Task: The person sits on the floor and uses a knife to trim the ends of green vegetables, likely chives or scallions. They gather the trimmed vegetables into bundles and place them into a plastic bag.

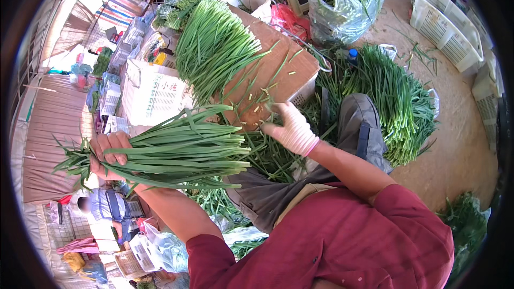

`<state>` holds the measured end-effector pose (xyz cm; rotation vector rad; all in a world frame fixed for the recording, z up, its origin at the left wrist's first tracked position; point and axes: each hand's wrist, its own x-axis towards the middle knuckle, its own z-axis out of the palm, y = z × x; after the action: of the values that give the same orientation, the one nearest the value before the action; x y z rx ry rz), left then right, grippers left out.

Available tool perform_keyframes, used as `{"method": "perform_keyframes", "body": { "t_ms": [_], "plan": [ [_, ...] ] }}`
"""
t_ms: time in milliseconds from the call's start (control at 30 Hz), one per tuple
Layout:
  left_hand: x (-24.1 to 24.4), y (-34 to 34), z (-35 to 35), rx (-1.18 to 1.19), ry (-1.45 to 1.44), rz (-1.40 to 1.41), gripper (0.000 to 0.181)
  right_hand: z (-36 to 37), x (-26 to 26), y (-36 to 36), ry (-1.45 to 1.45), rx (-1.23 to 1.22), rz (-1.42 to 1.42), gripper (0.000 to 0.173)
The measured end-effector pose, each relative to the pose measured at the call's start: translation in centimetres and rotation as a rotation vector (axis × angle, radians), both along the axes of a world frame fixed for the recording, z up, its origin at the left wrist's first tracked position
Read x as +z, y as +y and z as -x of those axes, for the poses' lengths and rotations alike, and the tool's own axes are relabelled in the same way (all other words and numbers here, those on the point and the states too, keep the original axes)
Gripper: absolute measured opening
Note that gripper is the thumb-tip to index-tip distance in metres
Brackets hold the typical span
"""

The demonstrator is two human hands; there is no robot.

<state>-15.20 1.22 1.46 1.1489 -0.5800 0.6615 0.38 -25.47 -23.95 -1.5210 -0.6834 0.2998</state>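
My bare left hand [109, 153] grips a bunch of garlic chives [188, 150] near its leaf tips. The bunch lies level in the air, its pale cut ends pointing right. My right hand [292, 129], in a white knit glove, is beside the near edge of a brown board [277, 56], thumb and fingers apart. A blurred greenish bit shows by its fingertips; whether they touch it is unclear. On the board rests a large pile of garlic chives [217, 48], with loose leaves and short cut pieces near it.
More chives [395, 100] lie in a heap to the right of my knee, near a blue-capped bottle [352, 57]. A stuffed clear plastic bag [341, 16] stands behind. White crates [445, 28] line the right side; another white crate [154, 92] is at left. A person [106, 206] sits at lower left.
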Motion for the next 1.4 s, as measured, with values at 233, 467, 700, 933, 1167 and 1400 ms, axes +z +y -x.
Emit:
{"method": "perform_keyframes", "body": {
  "t_ms": [233,467,700,933,1167,1400],
  "plan": [
    [-0.7,-1.3,-1.9,-0.029,0.055,0.025,0.029,1.0,5.0,2.8,-0.519,0.136,-0.067,0.024],
    [-0.1,0.6,-0.9,0.017,0.108,-0.006,0.029,0.3,3.9,2.5,-0.623,0.132,-0.040,0.018],
    [2.5,6.4,4.1,0.046,-0.059,0.023,0.026,-2.6,-7.2,-2.8,-0.392,0.258,0.750,0.034],
    [-1.3,13.1,5.3,0.076,0.008,0.367,0.023,0.1,-5.2,1.9,-0.013,0.422,0.331,0.040],
    [-0.9,8.8,2.4,0.657,0.453,0.374,0.029,5.1,-4.0,10.4,0.415,0.653,0.189,0.041],
    [3.0,-1.2,-9.0,1.167,0.293,0.424,0.026,12.3,-5.0,17.3,0.869,0.749,0.002,0.025]
  ]
}}
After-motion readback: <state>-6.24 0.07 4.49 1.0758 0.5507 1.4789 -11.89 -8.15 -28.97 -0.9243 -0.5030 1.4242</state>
